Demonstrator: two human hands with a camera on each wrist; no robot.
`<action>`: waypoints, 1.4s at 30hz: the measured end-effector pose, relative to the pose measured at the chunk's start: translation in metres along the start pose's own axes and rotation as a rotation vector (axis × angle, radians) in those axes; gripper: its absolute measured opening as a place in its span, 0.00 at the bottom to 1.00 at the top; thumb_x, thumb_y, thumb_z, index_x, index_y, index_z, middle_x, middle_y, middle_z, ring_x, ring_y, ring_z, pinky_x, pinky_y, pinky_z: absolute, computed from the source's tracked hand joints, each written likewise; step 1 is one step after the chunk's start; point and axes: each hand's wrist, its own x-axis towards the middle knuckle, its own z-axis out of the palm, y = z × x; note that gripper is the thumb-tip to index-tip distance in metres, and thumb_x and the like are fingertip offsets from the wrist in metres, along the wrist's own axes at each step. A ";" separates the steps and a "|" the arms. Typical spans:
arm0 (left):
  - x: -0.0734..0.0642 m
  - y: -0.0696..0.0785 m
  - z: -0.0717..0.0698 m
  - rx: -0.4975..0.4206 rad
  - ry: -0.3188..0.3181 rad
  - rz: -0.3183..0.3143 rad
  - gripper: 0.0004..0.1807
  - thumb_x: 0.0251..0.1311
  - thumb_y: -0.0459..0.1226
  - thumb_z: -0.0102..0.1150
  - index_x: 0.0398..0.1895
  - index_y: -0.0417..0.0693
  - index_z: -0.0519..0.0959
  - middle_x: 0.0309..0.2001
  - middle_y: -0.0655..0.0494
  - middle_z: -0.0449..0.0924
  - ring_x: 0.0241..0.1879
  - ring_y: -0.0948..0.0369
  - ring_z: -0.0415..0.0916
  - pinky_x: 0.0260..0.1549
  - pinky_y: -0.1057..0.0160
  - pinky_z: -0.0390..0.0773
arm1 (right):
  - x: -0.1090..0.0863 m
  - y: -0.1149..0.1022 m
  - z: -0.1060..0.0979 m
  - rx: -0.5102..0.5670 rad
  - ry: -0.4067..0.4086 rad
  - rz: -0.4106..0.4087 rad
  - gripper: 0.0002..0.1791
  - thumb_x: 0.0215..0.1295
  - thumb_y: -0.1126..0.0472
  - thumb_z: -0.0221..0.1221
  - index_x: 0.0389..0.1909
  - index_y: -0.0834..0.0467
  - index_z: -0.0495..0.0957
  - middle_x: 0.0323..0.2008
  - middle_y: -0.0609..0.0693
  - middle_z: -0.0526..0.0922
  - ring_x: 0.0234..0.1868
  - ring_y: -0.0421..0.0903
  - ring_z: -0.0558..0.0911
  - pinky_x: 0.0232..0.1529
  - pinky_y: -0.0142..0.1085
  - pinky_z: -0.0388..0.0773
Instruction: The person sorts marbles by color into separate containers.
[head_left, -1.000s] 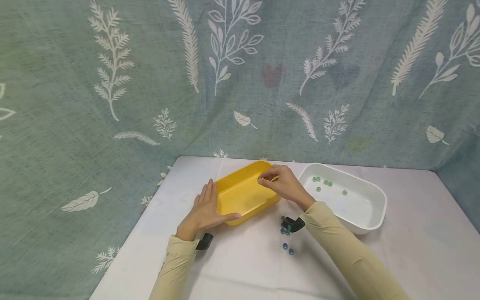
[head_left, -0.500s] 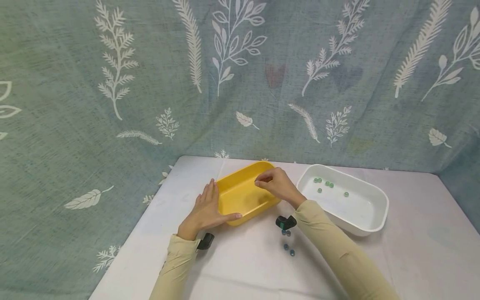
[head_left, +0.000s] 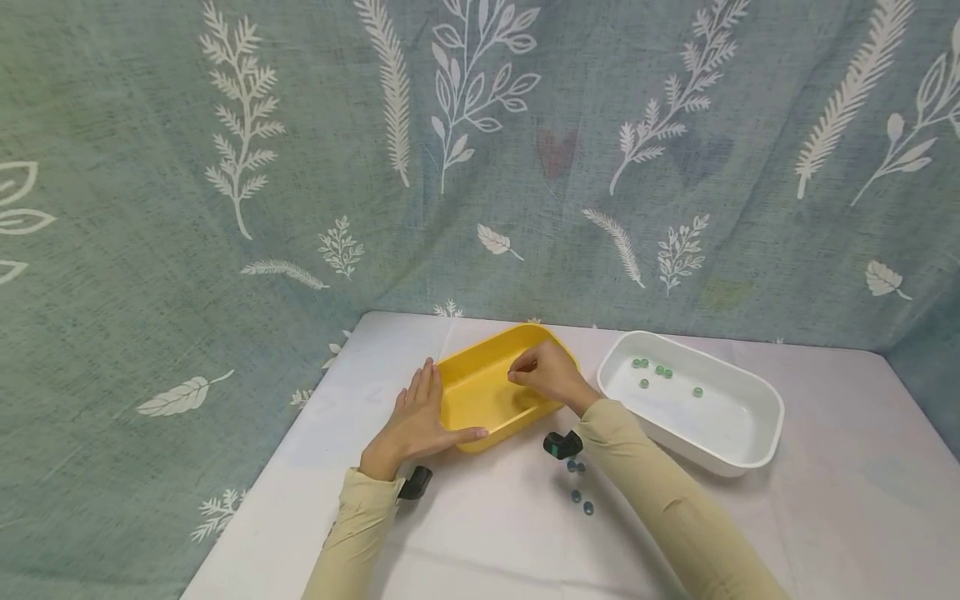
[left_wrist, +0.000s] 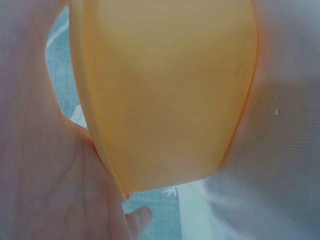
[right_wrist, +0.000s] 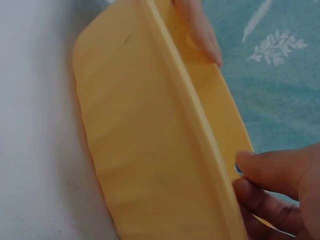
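My right hand [head_left: 551,372] reaches over the yellow tray [head_left: 480,398], thumb and fingertips pinched together. In the right wrist view a sliver of a small blue marble [right_wrist: 238,168] shows between them; the fingers hide the rest. My left hand [head_left: 416,421] rests on the tray's near left end, fingers straight along the rim and thumb spread over the front edge. The left wrist view has the tray's outer wall [left_wrist: 170,100] beside the palm. Several blue marbles [head_left: 576,496] lie on the table below my right wrist, some partly hidden by the wrist camera.
Right of the yellow tray stands a white tray [head_left: 750,454] with several green marbles [head_left: 663,372] inside. Both trays sit on a white-covered table [head_left: 480,517]. A green leaf-patterned cloth [head_left: 420,167] hangs behind and at the left. Each wrist carries a black camera [head_left: 562,445].
My right hand has moved slightly left and lower over the yellow tray, still pinching. The left hand keeps its hold against the tray. The head view has shifted a little.
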 end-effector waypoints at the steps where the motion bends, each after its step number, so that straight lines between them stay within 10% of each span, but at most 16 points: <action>1: 0.000 0.000 0.000 0.003 0.000 0.001 0.79 0.46 0.80 0.58 0.83 0.37 0.34 0.85 0.42 0.24 0.85 0.42 0.30 0.79 0.33 0.44 | 0.000 0.000 0.001 -0.010 -0.001 -0.002 0.06 0.65 0.61 0.70 0.39 0.58 0.91 0.39 0.50 0.92 0.40 0.44 0.84 0.49 0.39 0.83; 17: -0.001 -0.001 0.002 0.003 -0.006 -0.005 0.79 0.46 0.80 0.57 0.83 0.37 0.33 0.85 0.43 0.23 0.85 0.43 0.29 0.80 0.34 0.43 | -0.022 -0.002 -0.021 0.070 0.074 -0.093 0.13 0.68 0.60 0.67 0.50 0.61 0.89 0.45 0.55 0.91 0.46 0.50 0.87 0.51 0.44 0.86; 42: 0.005 0.002 -0.002 0.019 -0.020 -0.001 0.81 0.45 0.80 0.59 0.83 0.37 0.32 0.85 0.43 0.22 0.85 0.42 0.30 0.80 0.34 0.43 | -0.160 0.037 -0.038 0.249 0.045 -0.095 0.11 0.63 0.63 0.71 0.45 0.61 0.89 0.43 0.56 0.91 0.41 0.37 0.88 0.46 0.32 0.86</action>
